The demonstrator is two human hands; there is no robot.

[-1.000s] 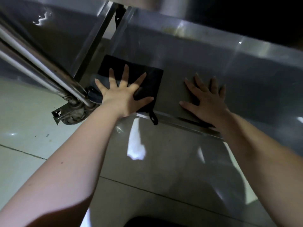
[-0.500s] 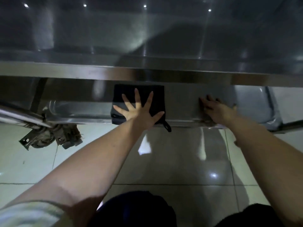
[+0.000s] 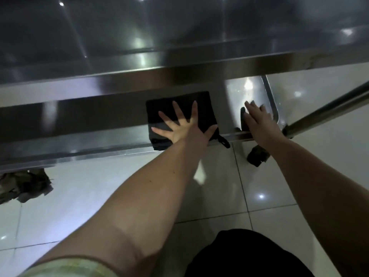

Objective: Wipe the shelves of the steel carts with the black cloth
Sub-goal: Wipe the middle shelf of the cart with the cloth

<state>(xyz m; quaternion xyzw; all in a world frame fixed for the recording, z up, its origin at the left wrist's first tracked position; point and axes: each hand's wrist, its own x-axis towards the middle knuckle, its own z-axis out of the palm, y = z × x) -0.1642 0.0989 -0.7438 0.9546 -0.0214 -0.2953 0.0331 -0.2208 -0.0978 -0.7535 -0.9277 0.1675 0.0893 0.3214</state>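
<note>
we see a black cloth (image 3: 179, 108) lying flat, squarish, small loop at its corner, on the steel cart's lower shelf (image 3: 79, 126), near the shelf's front edge

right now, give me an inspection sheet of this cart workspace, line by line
surface: lower shelf of the steel cart, shiny, beneath the upper shelf
job's things: black cloth lies flat on the lower shelf at its near edge; its loop hangs over the rim
clutter: nothing seen
grips: left hand presses flat on the black cloth, fingers spread; right hand rests flat on bare steel near the shelf's right corner, holding nothing
cables: nothing seen
surroundings: glossy tiled floor; dark caster under the right corner; grimy caster at far left; steel tube at right
</note>
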